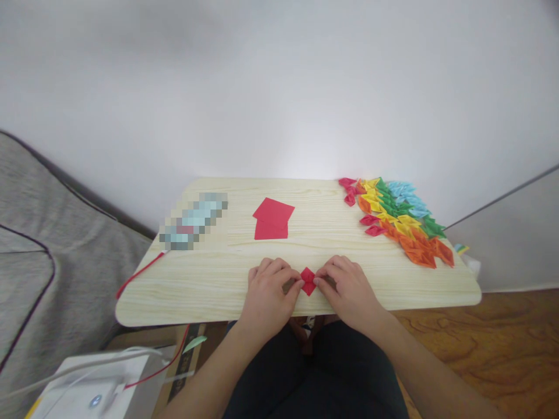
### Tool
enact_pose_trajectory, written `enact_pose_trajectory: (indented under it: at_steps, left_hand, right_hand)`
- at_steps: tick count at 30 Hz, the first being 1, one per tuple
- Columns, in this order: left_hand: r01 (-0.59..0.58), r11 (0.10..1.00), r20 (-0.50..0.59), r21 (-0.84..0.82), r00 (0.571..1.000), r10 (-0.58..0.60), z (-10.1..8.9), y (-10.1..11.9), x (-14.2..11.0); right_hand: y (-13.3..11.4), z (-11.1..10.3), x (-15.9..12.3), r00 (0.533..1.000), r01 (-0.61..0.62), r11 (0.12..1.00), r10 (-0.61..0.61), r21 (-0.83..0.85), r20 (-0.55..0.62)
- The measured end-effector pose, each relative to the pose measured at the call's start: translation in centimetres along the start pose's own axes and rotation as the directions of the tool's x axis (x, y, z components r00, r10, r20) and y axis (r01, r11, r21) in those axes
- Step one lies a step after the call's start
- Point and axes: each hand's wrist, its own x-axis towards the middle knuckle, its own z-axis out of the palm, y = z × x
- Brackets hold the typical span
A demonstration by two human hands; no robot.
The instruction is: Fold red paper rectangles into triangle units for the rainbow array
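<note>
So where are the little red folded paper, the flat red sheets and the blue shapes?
Little red folded paper [308, 282], head view: its middle.
Flat red sheets [273, 219], head view: near their overlap.
Blue shapes [409, 198], head view: middle of the bunch.

round blue logo [95, 401] on white box [65, 387], print [185, 365] on dark strip [191, 356], neither legible

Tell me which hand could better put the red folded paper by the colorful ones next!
Probably the right hand. Both it and the left hand hold the red folded paper, but the colorful folded papers lie nearer the right.
</note>
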Motion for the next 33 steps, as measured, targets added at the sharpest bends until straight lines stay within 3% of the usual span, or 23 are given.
enact_pose_trajectory:
  at_steps: [11, 17, 33]
  left_hand:
    - [-0.009, 1.000, 0.038, 0.020, 0.999, 0.008, -0.3, -0.1, 0.1]
    - [-0.004, 0.999, 0.047, 0.032, 0.999, 0.003, -0.3, -0.1, 0.1]
    - [0.068, 0.992, 0.036, 0.110, 0.997, -0.073, 0.2, 0.9, 0.7]
  right_hand:
    - [0.7, 0.0, -0.3, 0.999, 0.042, 0.997, -0.040, 0.066, -0.032]
    - [-0.1, -0.3, 0.3, 0.999, -0.020, 0.999, 0.021, -0.031, 0.033]
    - [-2.0, 0.0, 0.5, 0.992, -0.116, 0.963, 0.123, -0.241, 0.012]
